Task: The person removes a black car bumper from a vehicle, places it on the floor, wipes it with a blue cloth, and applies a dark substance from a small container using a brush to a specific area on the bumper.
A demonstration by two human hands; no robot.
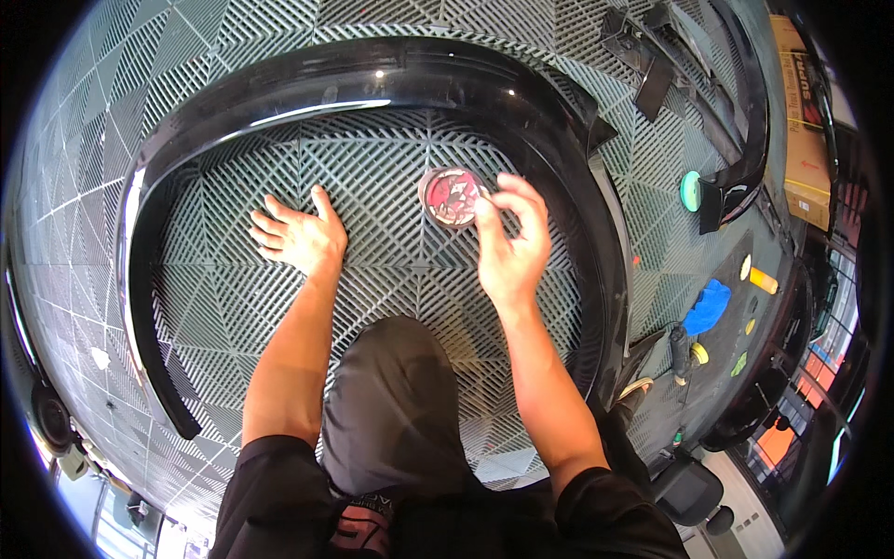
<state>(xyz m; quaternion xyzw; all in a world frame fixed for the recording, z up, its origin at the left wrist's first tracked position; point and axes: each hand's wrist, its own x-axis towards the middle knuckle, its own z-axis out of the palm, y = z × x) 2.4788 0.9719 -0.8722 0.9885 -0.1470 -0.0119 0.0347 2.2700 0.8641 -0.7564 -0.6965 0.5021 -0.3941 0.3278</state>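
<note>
Inside the black arch (354, 82), the left hand (303, 240) is over the floor (386, 284), palm bare and fingers spread, holding nothing. The right hand (514, 247), also within the arch, is half curled, its thumb at the edge of a round tin (424, 197) with red and pale bits inside; whether it grips the tin, I cannot tell. Right of the arch lies a blue cloth (708, 307).

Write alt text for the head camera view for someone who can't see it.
A person's right hand is at the edge of a round, dark-rimmed item patched red and pale; the left hand is open, empty. A curved, glossy black part arches around both on gray slatted floor tiles.
</note>
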